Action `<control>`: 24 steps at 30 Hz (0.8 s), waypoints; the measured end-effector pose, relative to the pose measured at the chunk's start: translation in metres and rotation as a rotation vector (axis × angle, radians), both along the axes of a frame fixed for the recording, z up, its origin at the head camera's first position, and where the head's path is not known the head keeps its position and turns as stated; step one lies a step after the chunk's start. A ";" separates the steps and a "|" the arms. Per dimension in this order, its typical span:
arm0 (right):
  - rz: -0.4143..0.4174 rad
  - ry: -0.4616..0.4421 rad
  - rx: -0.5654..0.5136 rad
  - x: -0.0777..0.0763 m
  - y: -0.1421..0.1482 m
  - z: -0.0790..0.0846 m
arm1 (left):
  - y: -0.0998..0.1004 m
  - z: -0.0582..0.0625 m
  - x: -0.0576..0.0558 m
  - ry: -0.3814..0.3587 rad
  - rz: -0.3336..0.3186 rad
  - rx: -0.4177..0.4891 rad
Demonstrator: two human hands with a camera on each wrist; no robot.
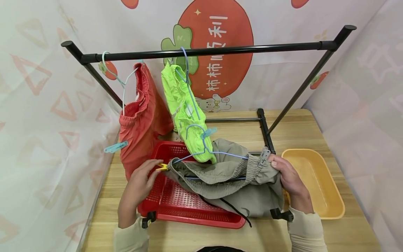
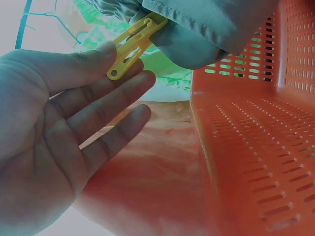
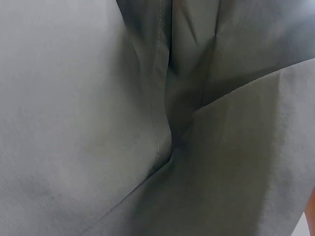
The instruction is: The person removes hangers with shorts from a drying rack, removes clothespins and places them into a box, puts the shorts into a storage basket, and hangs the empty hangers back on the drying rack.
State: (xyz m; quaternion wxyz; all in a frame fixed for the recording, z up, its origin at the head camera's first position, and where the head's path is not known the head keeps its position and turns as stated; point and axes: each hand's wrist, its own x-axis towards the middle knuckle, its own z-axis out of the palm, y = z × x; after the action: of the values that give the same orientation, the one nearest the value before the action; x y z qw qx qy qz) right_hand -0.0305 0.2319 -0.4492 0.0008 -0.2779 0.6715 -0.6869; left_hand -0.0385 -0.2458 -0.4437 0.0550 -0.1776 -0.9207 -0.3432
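Note:
Between both hands, grey-olive shorts [image 1: 217,182] with an elastic waistband and a black drawstring hang on a thin blue hanger [image 1: 205,150] over the red basket. My left hand [image 1: 138,185] pinches a yellow clothespin [image 1: 162,167] that bites the waistband's left end. In the left wrist view, thumb and forefinger hold the clothespin [image 2: 133,46] and the other fingers stretch out below. My right hand [image 1: 290,177] grips the shorts at the right end of the waistband, thumb in front, close by a grey clothespin [image 1: 264,156]. Grey cloth [image 3: 74,108] fills the right wrist view, hiding that hand.
A black rack bar [image 1: 220,51] spans the back. Red shorts [image 1: 141,119] with a teal clothespin [image 1: 115,147] and neon-green shorts [image 1: 185,108] hang from it on hangers. Beneath lies the red basket [image 1: 195,218]; a yellow tray [image 1: 318,182] stands right on the wooden table.

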 end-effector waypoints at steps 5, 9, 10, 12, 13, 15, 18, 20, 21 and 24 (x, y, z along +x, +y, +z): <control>0.012 0.018 -0.036 -0.001 -0.002 0.001 | -0.001 -0.002 -0.001 0.054 0.000 0.022; 0.037 0.042 -0.076 -0.001 -0.003 0.000 | -0.001 -0.003 -0.001 0.082 0.004 0.029; 0.040 0.044 -0.079 -0.001 -0.003 0.000 | -0.001 -0.003 -0.002 0.089 0.007 0.028; 0.034 0.043 -0.072 -0.001 -0.003 -0.001 | -0.001 -0.004 -0.002 0.105 0.011 0.031; 0.024 0.038 -0.063 -0.001 -0.002 -0.002 | -0.001 -0.004 -0.002 0.114 0.016 0.032; -0.002 0.023 -0.041 -0.001 -0.001 -0.002 | 0.000 -0.004 -0.002 0.132 0.028 0.035; -0.026 0.000 -0.025 0.000 0.000 -0.004 | 0.001 -0.004 -0.002 0.153 0.046 0.042; -0.026 -0.005 -0.028 0.000 0.001 -0.005 | 0.001 -0.003 -0.002 0.159 0.055 0.046; -0.022 -0.005 -0.029 0.000 0.001 -0.005 | 0.001 -0.003 -0.002 0.163 0.061 0.046; -0.010 -0.005 -0.038 0.000 0.001 -0.006 | 0.001 -0.002 -0.001 0.166 0.081 0.033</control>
State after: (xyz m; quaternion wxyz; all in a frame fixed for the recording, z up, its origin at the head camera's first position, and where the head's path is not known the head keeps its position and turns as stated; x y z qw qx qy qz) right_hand -0.0307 0.2334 -0.4557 -0.0063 -0.2728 0.6596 -0.7003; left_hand -0.0394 -0.2453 -0.4453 0.1477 -0.1669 -0.9136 -0.3400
